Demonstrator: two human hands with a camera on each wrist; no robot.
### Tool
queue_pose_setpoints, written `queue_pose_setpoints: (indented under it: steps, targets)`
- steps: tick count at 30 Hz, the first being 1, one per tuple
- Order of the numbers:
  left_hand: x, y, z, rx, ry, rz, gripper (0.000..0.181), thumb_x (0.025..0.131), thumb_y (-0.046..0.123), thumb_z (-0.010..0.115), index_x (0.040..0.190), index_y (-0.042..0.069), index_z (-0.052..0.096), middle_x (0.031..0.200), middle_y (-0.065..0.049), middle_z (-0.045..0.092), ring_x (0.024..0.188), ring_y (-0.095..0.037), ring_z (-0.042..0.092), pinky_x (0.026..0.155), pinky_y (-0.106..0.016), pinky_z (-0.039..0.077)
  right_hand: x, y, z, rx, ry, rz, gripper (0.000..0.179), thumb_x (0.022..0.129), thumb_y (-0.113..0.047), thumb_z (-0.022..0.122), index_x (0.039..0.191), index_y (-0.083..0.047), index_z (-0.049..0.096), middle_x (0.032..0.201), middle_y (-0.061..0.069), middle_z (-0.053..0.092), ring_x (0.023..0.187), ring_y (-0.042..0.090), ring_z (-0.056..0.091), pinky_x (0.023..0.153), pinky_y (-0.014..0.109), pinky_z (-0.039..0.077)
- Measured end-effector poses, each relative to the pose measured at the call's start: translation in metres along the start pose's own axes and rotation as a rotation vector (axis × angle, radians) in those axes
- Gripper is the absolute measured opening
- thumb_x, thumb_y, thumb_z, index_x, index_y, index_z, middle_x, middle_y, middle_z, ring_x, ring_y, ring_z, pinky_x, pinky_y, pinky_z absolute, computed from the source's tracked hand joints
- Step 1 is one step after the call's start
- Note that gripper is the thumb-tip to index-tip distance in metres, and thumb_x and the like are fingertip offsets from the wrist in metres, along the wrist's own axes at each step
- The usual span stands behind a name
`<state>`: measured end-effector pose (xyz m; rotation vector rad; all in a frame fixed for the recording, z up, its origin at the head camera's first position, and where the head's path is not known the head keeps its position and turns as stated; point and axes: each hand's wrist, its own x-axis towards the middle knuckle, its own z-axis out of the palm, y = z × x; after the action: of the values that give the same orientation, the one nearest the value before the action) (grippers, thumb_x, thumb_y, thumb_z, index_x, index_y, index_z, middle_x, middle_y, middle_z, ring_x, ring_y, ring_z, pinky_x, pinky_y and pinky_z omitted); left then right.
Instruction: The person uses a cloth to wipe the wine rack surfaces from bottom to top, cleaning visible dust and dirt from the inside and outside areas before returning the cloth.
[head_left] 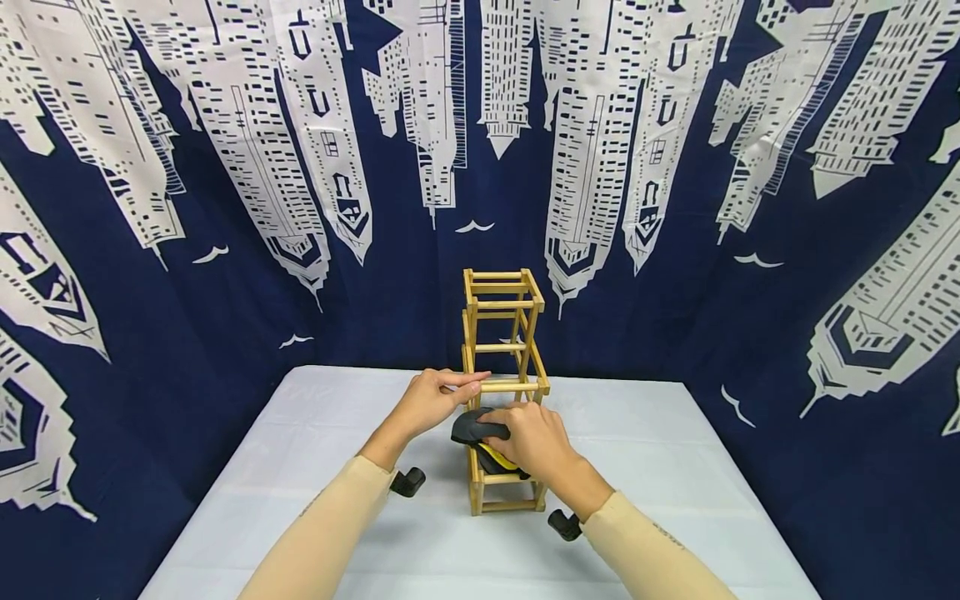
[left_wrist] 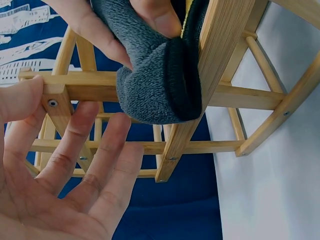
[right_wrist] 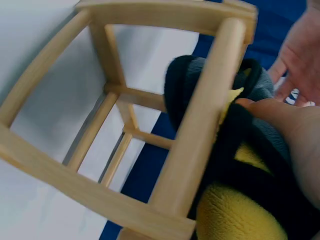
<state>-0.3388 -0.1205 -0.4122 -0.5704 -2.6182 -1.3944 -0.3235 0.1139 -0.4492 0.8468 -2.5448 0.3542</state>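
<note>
A wooden tiered rack [head_left: 512,387] stands upright on the table. My right hand [head_left: 536,437] grips a dark grey plush slipper [head_left: 472,427] with black trim at the rack's lowest tier. Under that hand shows a yellow-and-black plush part [head_left: 498,457], its yellow surface and black bands large in the right wrist view; the hand hides where it joins the grey. My left hand [head_left: 431,400] is beside the rack's left side, fingers extended. In the left wrist view its fingertips are right at a wooden rail [left_wrist: 92,85], close to the slipper's rounded end [left_wrist: 145,92].
The rack's upper tiers [head_left: 502,305] rise behind the hands. A white-covered table [head_left: 622,467] lies around it, and a dark blue curtain [head_left: 420,317] with white building prints hangs behind and at both sides. Black wrist-worn devices [head_left: 408,482] stick out below the wrists.
</note>
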Motion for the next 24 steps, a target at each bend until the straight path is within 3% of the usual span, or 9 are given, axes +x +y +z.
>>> queue_pose_setpoints:
  steps: [8, 13, 18, 24]
  targets:
    - [-0.003, -0.001, 0.004, -0.013, 0.016, -0.027, 0.030, 0.116, 0.038, 0.075, 0.145, 0.039, 0.084, 0.145, -0.001, 0.084, 0.114, -0.018, 0.082, 0.094, -0.038, 0.066, -0.010, 0.002, -0.009, 0.043, 0.035, -0.016, 0.034, 0.093, -0.035, 0.102, 0.126, -0.032, 0.092, 0.119, 0.001, 0.091, 0.094, 0.025, 0.087, 0.070, 0.044, 0.070]
    - [-0.006, 0.001, 0.007, -0.025, 0.031, -0.049, 0.030, 0.116, 0.037, 0.075, 0.144, 0.038, 0.084, 0.145, -0.002, 0.084, 0.111, -0.020, 0.084, 0.096, -0.045, 0.068, -0.021, 0.004, -0.017, 0.026, 0.088, -0.037, 0.038, 0.092, -0.033, 0.103, 0.128, -0.031, 0.092, 0.108, -0.001, 0.089, 0.082, 0.020, 0.082, 0.062, 0.031, 0.063]
    - [-0.007, 0.002, 0.010, -0.015, 0.031, -0.045, 0.030, 0.116, 0.039, 0.074, 0.145, 0.037, 0.084, 0.149, -0.002, 0.082, 0.122, -0.026, 0.082, 0.102, -0.050, 0.068, -0.031, 0.012, -0.028, 0.011, 0.149, -0.047, 0.040, 0.088, -0.029, 0.106, 0.126, -0.028, 0.092, 0.091, -0.003, 0.080, 0.064, 0.009, 0.064, 0.055, 0.019, 0.047]
    - [-0.005, 0.002, 0.009, -0.011, 0.043, -0.039, 0.029, 0.116, 0.038, 0.075, 0.144, 0.037, 0.084, 0.149, -0.002, 0.082, 0.127, -0.030, 0.080, 0.103, -0.050, 0.068, -0.040, 0.030, -0.039, -0.010, 0.258, -0.111, 0.044, 0.083, -0.024, 0.109, 0.124, -0.025, 0.093, 0.089, -0.002, 0.078, 0.063, 0.010, 0.065, 0.055, 0.022, 0.051]
